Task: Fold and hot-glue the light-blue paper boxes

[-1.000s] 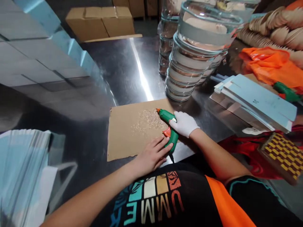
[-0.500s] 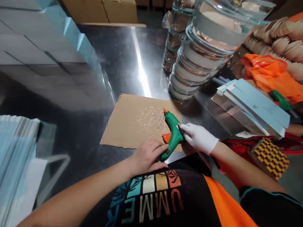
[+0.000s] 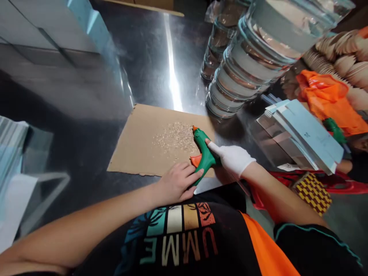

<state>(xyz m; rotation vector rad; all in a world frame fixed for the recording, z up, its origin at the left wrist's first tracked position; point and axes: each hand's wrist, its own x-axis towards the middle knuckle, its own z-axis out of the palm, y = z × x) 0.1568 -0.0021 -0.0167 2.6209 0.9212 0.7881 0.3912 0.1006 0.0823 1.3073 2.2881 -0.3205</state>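
A green glue gun with an orange tip and trigger lies on a brown cardboard sheet, its nozzle at a patch of dried glue crumbs. My right hand, in a white glove, holds the gun's body from the right, index finger along its top. My bare left hand rests on the cardboard's near edge, its fingertips touching the gun's grip.
On the shiny metal table stand stacks of clear round containers. Flat light-blue cartons lie at the right, with a second green glue gun, orange bags and a checkered box. Grey-blue boxes are stacked far left.
The view has tilted down and shifted, so everything sits higher in frame. Both hands stay on the glue gun, whose handle has swung slightly towards my body.
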